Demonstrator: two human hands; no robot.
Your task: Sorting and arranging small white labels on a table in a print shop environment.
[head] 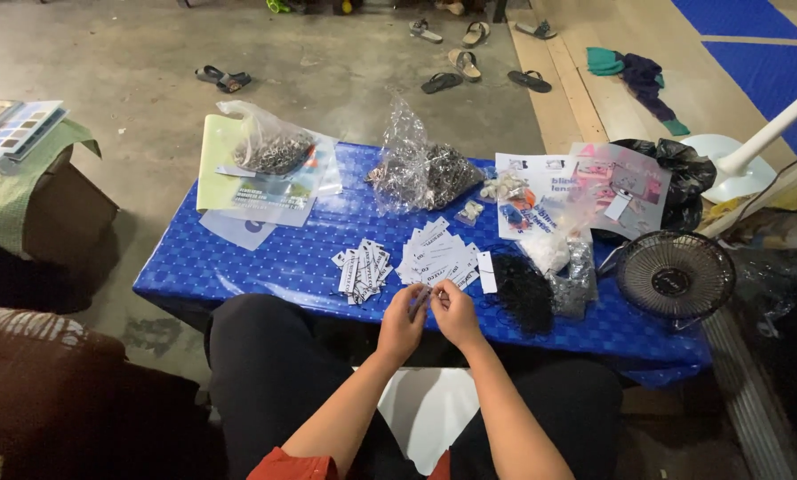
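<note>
My left hand [402, 322] and my right hand [456, 311] meet at the near edge of a low blue dotted table [265, 262]. Together they pinch a small white paper tag [420, 302] between the fingertips. Just beyond the hands lie two heaps of the same white tags: a smaller heap [363, 269] to the left and a fanned heap [441, 255] in the middle. A bundle of black strings [523, 289] lies to the right of my right hand.
Clear bags of small dark metal pieces [274, 149] [425, 173] stand at the table's far side, with printed sheets [585, 191] and a black bag [683, 178]. A small black fan [674, 276] sits at the right edge. Sandals [223, 78] lie on the concrete floor.
</note>
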